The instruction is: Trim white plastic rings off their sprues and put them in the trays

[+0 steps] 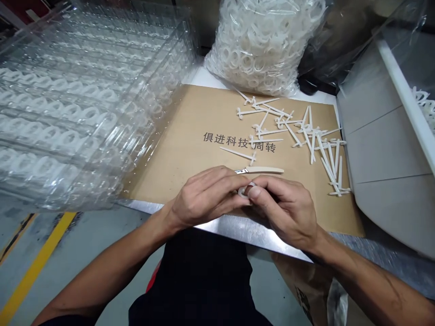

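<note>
Fingers (254, 192) of left hand (207, 197) and right hand (283, 210) pinched shut, white plastic ring (242, 192) between them (knife (263, 170) just beyond)

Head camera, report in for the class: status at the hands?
Left hand and right hand pinching white plastic ring. Craft knife lying just beyond on cardboard sheet. Plastic sprues scattered to the right.

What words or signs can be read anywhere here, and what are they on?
"俱进科技 周转", in dark print on the cardboard sheet; a thin white plastic piece lies across the edge of the character 周.
Dark print on the brown paper bag below the table edge: too blurred and folded to read.
</note>
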Motion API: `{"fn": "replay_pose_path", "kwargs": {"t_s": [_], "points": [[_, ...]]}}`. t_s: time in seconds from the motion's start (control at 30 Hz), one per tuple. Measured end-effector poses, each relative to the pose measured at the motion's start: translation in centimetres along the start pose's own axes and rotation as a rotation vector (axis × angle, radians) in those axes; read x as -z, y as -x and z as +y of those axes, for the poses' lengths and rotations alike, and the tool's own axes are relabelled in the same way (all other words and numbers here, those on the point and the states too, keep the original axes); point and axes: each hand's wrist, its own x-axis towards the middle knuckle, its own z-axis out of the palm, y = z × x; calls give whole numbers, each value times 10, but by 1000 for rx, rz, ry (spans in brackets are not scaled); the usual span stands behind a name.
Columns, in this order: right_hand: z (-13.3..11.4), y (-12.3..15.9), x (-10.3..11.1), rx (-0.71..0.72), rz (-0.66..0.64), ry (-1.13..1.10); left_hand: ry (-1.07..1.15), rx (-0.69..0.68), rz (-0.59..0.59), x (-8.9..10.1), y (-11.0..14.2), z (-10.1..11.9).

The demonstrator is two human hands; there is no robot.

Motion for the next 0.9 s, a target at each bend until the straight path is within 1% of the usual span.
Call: {"fn": "replay_pose_path", "kwargs": {"t_s": [0.07,0.2,0.27,0.43,0.63,0.77,0.9], "points": [[2,1,-1,-57,3,-117,15,-5,8,-1,-1,0],[5,2,-3,-278,18,-492,35,2,72,-1,-2,2],[5,1,-4,-340,-1,-608,40,25,100,0,-3,2],[2,-2,-3,-407,-38,-705,61,65,116,1,-2,1],[8,-5,-4,-436,-100,-879,263,124,95,1,-1,2],[11,-6,-4,-454,-143,-917,266,132,101,3,0,2],[10,-8,-4,-464,-144,-924,243,123,109,3,0,2]]}}
